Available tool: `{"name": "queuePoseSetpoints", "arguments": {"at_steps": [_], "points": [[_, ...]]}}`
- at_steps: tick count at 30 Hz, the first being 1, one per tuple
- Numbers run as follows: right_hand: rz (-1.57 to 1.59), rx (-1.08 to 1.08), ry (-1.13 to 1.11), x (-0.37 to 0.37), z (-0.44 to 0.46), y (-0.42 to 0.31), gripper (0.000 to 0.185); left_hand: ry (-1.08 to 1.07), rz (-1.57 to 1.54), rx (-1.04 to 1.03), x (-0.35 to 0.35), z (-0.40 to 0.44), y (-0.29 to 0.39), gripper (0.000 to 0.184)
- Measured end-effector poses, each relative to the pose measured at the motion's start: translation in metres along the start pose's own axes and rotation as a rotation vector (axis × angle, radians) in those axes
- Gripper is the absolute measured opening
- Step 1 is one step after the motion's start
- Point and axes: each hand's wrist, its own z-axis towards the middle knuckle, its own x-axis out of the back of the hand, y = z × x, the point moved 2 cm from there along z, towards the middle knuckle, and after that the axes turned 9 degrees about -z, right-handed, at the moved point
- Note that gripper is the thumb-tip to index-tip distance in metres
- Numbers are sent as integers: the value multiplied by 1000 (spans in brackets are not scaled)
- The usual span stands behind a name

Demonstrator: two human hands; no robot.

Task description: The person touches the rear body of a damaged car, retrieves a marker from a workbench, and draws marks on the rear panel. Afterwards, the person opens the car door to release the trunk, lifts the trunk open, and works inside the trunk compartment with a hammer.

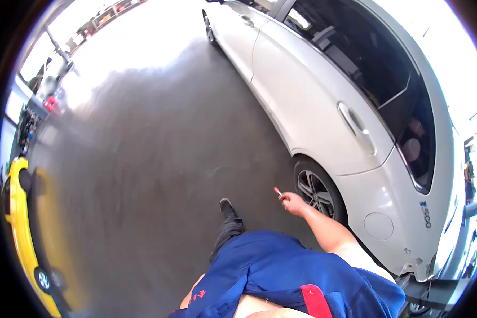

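Note:
My right hand (293, 203) is closed around a small thin stick (277, 191) with a red end and a pale part by the fingers; its exact kind is too small to make out. The hand hangs at my right side, just in front of the rear wheel (315, 188) of a white car (307, 100), apart from the tyre. Of my left arm (191, 293) only a bit of bare skin shows beside my blue shirt; the left hand itself is hidden. My dark shoe (227, 205) is on the grey floor.
The white car runs along my right, its rear corner (418, 265) showing gaps and exposed parts where the bumper sits. On the far left stands a yellow car (24, 233). Grey floor (153, 138) stretches ahead, with equipment and a red object (51, 104) along the left side.

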Motion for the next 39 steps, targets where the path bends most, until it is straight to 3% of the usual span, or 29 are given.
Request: {"name": "queuePoseSetpoints", "arguments": {"at_steps": [2,4,5,7,8,9,11,13,14,15,16,17,18,19,20,21,22,24,26,27,28,29,30,31,32,33,36,38,39], "points": [[-339,-37,163,12,8,34,17,36,64,5,55,20,97,26],[-713,-177,-20,36,4,27,23,116,98,8,117,29,225,27],[-613,-251,6,44,4,29,31,252,279,-160,145,125,186,28],[-405,-252,228,50,9,34,32,362,315,-228,213,119,316,27],[-440,-393,357,56,8,-8,33,314,75,-249,245,172,327,27],[-320,-460,411,60,22,-12,38,348,-2,-311,257,149,407,26],[-221,-517,628,55,76,18,38,287,-134,-439,298,205,470,26],[-248,-586,580,54,116,-9,50,205,-242,-511,320,263,512,24],[-258,-598,463,58,143,-27,45,158,-295,-514,327,275,538,24],[-300,-525,316,62,168,-47,35,141,-263,-438,322,282,562,22],[-345,-455,306,63,203,-53,31,139,-241,-355,314,277,584,21],[-294,-439,208,69,233,-80,32,15,-148,-327,302,264,621,23],[-274,-314,348,70,259,-98,31,-105,-53,-299,296,259,655,25],[-225,-294,307,87,254,-152,32,-165,188,-479,303,286,675,26],[-155,-219,411,89,282,-153,35,-230,431,-646,301,312,697,27],[-88,-244,331,102,287,-183,38,-220,560,-631,311,340,730,26],[-78,-261,346,108,290,-199,38,-95,672,-745,311,346,769,23],[-3,-149,497,124,302,-226,39,-76,522,-712,310,372,858,25],[-24,-135,520,136,307,-235,41,-86,678,-958,301,399,951,25],[-8,-149,574,134,316,-218,41,-131,728,-1125,281,374,1014,25],[149,-220,646,132,317,-208,41,-141,771,-1271,271,395,1062,26],[56,-307,803,129,312,-198,37,-155,806,-1414,264,431,1107,28],[148,-404,973,117,313,-179,29,-134,963,-1632,255,502,1152,31],[514,-528,1097,98,312,-166,13,-136,888,-1642,236,484,1195,32],[909,-510,1199,75,305,-160,5,-130,821,-1679,216,461,1235,34],[1082,-583,1297,52,299,-169,12,-114,777,-1718,201,447,1268,36],[896,-925,1204,-37,295,-192,11,-27,714,-1878,170,429,1343,42],[698,-1025,1133,-117,325,-196,12,56,711,-1966,164,447,1374,43],[763,-1038,1135,-156,340,-207,14,87,715,-2055,163,453,1387,43]]}}
